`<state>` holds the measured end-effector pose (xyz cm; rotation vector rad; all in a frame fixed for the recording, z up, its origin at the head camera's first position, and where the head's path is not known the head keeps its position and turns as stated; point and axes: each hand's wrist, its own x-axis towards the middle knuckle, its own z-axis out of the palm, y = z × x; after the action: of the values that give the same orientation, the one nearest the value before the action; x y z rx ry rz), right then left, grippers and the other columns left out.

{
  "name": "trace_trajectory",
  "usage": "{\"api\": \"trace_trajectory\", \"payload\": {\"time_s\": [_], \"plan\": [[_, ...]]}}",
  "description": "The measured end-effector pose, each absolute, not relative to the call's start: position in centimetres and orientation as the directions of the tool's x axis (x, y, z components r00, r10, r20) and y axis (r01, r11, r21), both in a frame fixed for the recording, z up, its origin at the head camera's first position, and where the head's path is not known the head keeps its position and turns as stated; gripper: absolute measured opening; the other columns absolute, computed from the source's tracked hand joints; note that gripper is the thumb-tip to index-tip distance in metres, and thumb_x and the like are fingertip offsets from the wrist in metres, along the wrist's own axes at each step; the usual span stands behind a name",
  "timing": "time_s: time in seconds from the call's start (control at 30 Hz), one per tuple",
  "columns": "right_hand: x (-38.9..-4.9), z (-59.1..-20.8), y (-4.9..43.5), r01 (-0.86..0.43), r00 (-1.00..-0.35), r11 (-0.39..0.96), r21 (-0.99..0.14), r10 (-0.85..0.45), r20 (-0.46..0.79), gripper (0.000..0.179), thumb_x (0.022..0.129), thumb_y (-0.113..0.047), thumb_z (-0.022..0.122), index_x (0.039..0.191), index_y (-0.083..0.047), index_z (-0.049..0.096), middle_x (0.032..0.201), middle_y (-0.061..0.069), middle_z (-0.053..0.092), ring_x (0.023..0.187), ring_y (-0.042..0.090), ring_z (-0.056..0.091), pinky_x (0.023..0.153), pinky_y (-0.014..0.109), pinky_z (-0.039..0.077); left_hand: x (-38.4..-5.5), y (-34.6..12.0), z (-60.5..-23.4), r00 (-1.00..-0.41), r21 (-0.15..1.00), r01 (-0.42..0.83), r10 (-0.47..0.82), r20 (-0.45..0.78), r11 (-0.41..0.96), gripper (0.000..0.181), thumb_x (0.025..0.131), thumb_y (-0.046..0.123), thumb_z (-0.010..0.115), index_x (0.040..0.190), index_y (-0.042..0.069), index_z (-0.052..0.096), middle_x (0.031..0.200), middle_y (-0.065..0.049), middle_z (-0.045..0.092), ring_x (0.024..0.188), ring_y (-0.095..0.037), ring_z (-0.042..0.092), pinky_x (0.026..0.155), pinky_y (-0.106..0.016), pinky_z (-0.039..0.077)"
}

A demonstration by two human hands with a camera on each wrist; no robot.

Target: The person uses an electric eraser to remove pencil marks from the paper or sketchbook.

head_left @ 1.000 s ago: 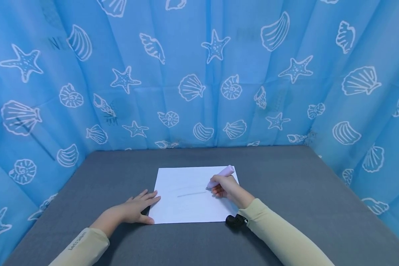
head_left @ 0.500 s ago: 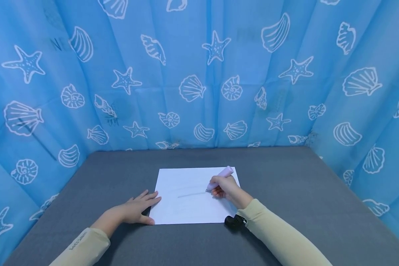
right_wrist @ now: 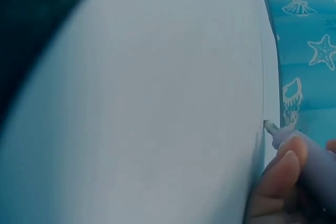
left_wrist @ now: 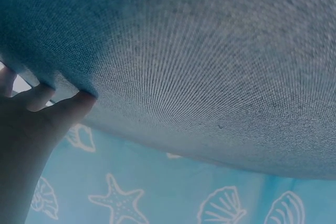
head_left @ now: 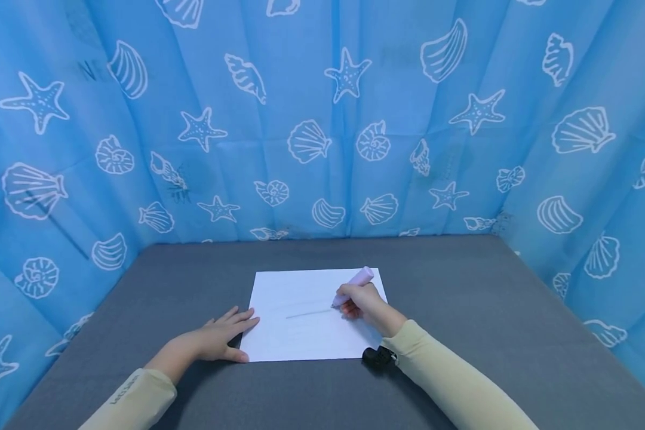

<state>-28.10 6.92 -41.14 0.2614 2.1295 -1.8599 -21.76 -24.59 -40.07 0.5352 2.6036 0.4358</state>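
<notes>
A thick lilac marker (head_left: 361,278) slants up and right out of my right hand (head_left: 368,303), which pinches it near the writing end. Its narrow tip rests at the right end of a thin, nearly level line (head_left: 307,313) on a white sheet of paper (head_left: 301,343). Seen from the right wrist, thumb and fingers grip the marker (right_wrist: 315,163) with its tip against the paper (right_wrist: 157,98). My left hand (head_left: 217,339) lies spread at the sheet's left edge, fingertips over the border. From the left wrist, its fingers (left_wrist: 73,107) rest straight along the grey cloth.
Grey cloth (head_left: 451,280) covers the table around the paper. A blue curtain (head_left: 279,149) with white shells and starfish hangs behind and at both sides. A small black device (head_left: 376,357) sits under the right wrist, over the paper's lower right corner.
My right hand has shifted slightly left and the marker's upper end has swung left. The tip now sits a little lower, at the line's right end. My left hand stays in place.
</notes>
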Motion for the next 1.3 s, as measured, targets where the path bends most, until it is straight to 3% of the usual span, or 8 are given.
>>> {"api": "trace_trajectory", "payload": {"time_s": [0.4, 1.3], "plan": [[-28.41, -41.11, 7.08, 0.371, -0.921, 0.071, -0.926, -0.102, -0.377, 0.019, 0.089, -0.01, 0.058, 0.095, 0.007, 0.061, 0.066, 0.009, 0.058, 0.053, 0.013, 0.053, 0.051, 0.023, 0.048, -21.94, -24.66, -40.03, -0.829, 0.376, 0.29, 0.427, -0.36, 0.88, 0.086, 0.084, 0.048, 0.072, 0.151, 0.011, 0.034, 0.158, -0.012, 0.024, 0.145, -0.042, 0.01, 0.106, -0.071, 0.011], [-28.15, -41.2, 6.94, 0.35, -0.932, 0.126, -0.928, -0.048, -0.358, 0.013, 0.084, -0.01, 0.061, 0.085, 0.003, 0.059, 0.054, 0.005, 0.052, 0.044, 0.009, 0.048, 0.043, 0.021, 0.04, -21.77, -24.72, -40.42, -0.83, 0.394, 0.297, 0.439, -0.344, 0.87, 0.086, 0.083, 0.048, 0.072, 0.151, 0.011, 0.035, 0.158, -0.012, 0.025, 0.145, -0.042, 0.011, 0.105, -0.072, 0.011]]}}
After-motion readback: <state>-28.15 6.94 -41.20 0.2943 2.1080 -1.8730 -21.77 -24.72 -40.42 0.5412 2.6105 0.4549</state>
